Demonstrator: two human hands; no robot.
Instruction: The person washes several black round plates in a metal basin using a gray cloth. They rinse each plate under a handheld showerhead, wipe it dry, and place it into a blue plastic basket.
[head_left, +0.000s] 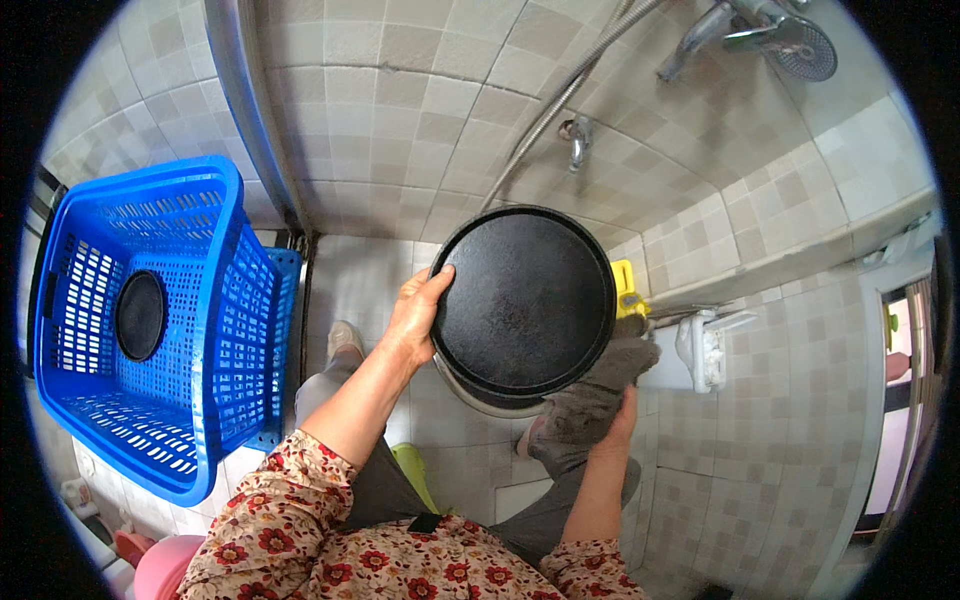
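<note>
My left hand (415, 311) grips the left rim of a round black tray (525, 300), thumb on its upper face. The tray has a low raised edge and is held up in front of me. My right hand (621, 420) holds a dark grey cloth (592, 409) by the tray's lower right side; the cloth hides most of the fingers. Below the tray shows part of a round metal rim (487, 405), its body largely hidden. To my left is a blue plastic basket (244, 330), with a smaller round black disc (141, 315) inside.
A chrome tap (577, 142), a metal shower hose (555, 101) and a shower head (804, 51) are on the tiled wall. Something yellow and plastic (624, 281) stands behind the tray. A white wall fixture (701, 352) juts out at right. A pink container (169, 566) is at lower left.
</note>
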